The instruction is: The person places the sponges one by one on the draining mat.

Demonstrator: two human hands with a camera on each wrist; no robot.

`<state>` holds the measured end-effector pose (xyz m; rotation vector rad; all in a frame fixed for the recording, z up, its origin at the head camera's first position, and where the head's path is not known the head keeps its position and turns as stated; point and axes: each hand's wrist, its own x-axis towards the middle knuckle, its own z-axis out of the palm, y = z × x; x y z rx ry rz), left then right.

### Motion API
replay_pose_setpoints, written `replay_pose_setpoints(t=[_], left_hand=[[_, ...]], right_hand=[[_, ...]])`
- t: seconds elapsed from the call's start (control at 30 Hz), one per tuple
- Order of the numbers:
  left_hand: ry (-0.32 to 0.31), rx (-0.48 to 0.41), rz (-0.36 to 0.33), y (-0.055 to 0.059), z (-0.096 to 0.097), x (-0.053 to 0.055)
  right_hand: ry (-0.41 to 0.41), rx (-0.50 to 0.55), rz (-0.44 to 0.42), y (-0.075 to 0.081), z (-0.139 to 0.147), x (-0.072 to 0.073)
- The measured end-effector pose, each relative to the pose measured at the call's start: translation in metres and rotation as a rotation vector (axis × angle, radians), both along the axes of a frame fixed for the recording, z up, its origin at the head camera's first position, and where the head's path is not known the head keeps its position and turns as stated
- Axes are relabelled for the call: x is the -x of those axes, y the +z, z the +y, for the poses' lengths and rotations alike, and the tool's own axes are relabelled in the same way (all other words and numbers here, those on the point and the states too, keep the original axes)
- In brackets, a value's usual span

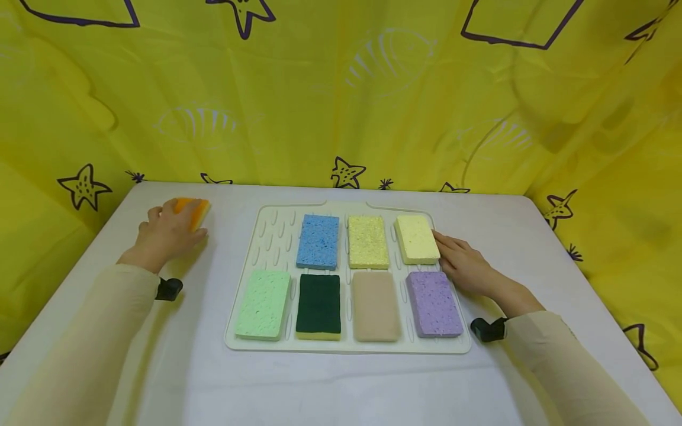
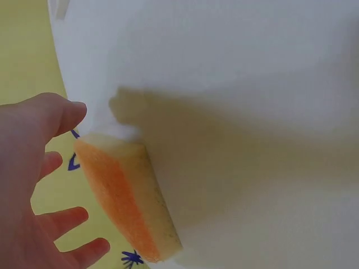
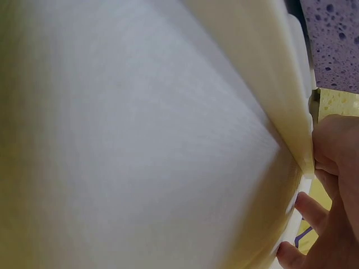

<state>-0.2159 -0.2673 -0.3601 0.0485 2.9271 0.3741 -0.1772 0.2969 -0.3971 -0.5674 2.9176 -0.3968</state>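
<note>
At the table's far left, my left hand (image 1: 167,231) is over an orange sponge (image 1: 193,212) with a pale side. In the left wrist view its fingers are spread, with a gap between the thumb and the sponge. My right hand (image 1: 467,266) rests against the right edge of a cream ribbed tray (image 1: 346,348), beside a pale yellow sponge (image 1: 417,239). In the right wrist view its fingertips (image 3: 310,208) lie along the tray's rim, fairly straight. The tray bears a purple sponge (image 1: 434,305), a speckled yellow sponge (image 1: 368,241) and a blue sponge (image 1: 318,241).
Along the tray's front row are a light green sponge (image 1: 263,305), a dark green scouring sponge (image 1: 318,306) and a beige sponge (image 1: 375,306). The tray's back left spot shows bare ribs. A yellow patterned curtain (image 1: 298,89) hangs behind the white table (image 1: 330,390).
</note>
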Motion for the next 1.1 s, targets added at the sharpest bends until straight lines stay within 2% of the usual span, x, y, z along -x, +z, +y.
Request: replay_pose_setpoints(t=[0.13,0.23,0.57,1.1], left_hand=[[0.017,-0.021,-0.044,0.000,-0.006,0.004],[0.022,-0.022,-0.052,0.000,-0.010,0.006],[-0.018,0.059,-0.023,0.004,-0.010,0.006],[-0.034,0.079,0.062,0.000,-0.008,0.006]], right_hand=[[-0.002,0.004,-0.002,-0.001,0.001,0.000],[0.001,0.008,0.000,-0.001,0.001,0.000],[-0.002,0.009,-0.008,0.001,-0.001,-0.001],[0.002,0.009,-0.002,0.001,0.000,-0.001]])
